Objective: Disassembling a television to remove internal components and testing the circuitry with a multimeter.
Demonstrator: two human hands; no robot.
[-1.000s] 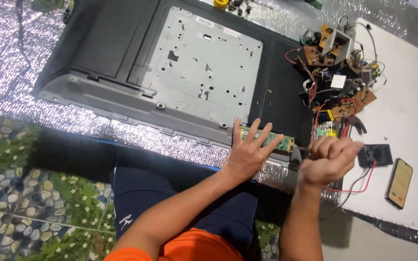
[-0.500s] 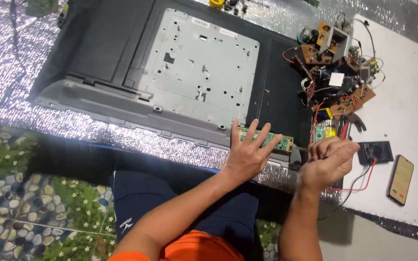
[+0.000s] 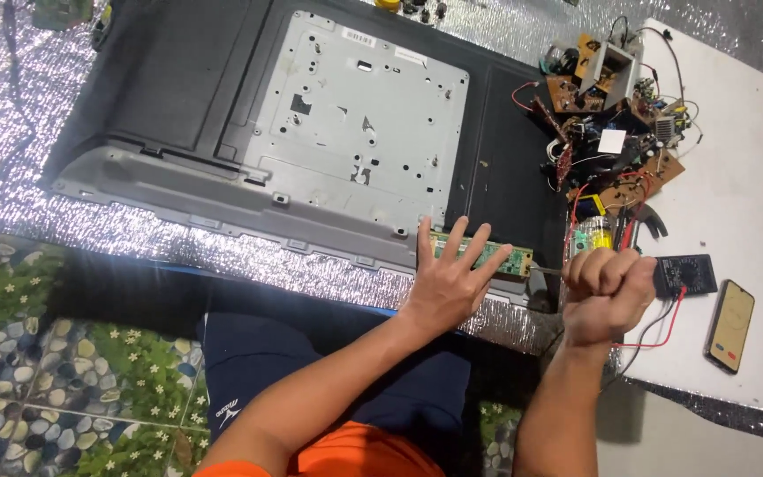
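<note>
Left hand, fingers spread flat, presses a green circuit strip at the television back's lower edge, while the right hand, fisted, grips a thin tool touching the strip's end.

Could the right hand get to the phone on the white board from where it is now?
Probably yes: the phone lies face-up just right of the clenched right hand, with only the multimeter and its leads between.
</note>
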